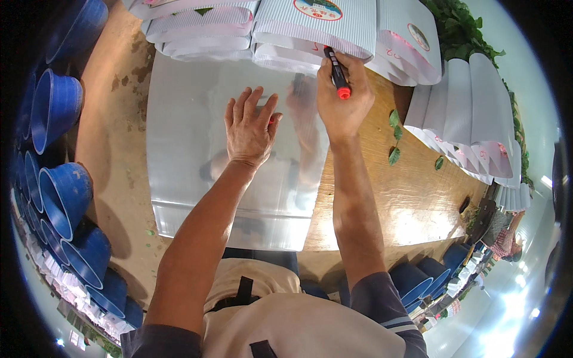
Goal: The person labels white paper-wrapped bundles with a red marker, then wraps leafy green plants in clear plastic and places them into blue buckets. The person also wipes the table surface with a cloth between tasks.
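Observation:
My right hand grips a black marker pen with a red end plug. Its tip points at the edge of a white corrugated-paper flower wrap, beside a red handwritten mark. A small red piece, seemingly the marker's cap, shows between the thumb and index finger of my left hand. That hand is over a shiny metal sheet, its other fingers extended; whether they touch the sheet is unclear. Stacked wraps lie along the sheet's far edge, one bearing an oval printed label.
More wrapped bundles with pink blooms and green foliage line the right of the wooden table. Loose leaves lie on the wood. Blue buckets stand on the floor at left and lower right. A person is at far right.

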